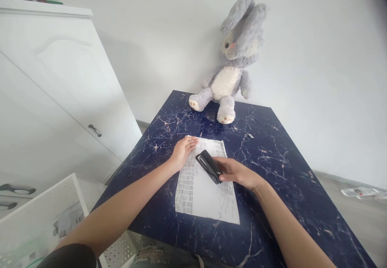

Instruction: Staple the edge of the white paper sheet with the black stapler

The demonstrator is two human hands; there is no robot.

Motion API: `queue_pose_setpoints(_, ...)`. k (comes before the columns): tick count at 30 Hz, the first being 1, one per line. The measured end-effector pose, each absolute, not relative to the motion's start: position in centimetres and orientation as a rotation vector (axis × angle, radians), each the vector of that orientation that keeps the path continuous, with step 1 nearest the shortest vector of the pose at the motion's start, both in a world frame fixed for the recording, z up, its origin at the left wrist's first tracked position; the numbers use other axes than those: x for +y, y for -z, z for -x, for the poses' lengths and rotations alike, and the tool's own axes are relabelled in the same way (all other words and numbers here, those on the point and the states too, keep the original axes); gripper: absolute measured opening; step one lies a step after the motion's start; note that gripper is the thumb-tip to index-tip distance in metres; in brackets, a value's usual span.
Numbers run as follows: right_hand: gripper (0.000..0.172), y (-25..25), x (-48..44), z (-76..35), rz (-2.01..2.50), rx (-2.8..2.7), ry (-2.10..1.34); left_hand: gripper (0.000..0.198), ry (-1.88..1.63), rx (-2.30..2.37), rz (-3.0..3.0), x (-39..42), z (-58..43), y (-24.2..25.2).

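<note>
A white sheet of paper [205, 197] with printed grey patterns lies on the dark blue marbled table. My left hand [182, 151] rests on its upper left edge, fingers stretched out and pressing it flat. A black stapler [209, 166] sits over the upper middle of the sheet, tilted diagonally. My right hand [234, 172] grips its lower right end, with the thumb on the near side and fingers behind. A small staple strip [250, 136] lies on the table, right of the paper's top corner.
A grey plush rabbit [225, 82] sits at the table's back edge against the wall. White cabinets [60, 74] stand at the left. A white perforated basket [75, 191] is at the lower left. Clear plastic packaging [363, 192] lies on the floor at right.
</note>
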State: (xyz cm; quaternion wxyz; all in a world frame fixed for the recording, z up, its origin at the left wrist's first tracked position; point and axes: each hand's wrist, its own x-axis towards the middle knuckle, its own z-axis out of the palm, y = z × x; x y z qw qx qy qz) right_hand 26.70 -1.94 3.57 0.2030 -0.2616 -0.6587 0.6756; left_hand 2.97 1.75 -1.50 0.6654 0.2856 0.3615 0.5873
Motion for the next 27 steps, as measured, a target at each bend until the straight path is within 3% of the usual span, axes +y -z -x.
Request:
queue_pose_setpoints(12, 0.073, -3.56, -1.91, -26.71, 0.735, -1.846, -1.870, 0.050, -1.293, 0.827, -0.593, 1.56, -2.90, 0.78)
queue_pose_setpoints(27, 0.073, -3.51, -1.88, -26.80, 0.762, -1.888, -1.840, 0.047, -1.288, 0.837, -0.597, 1.51, -3.01, 0.53)
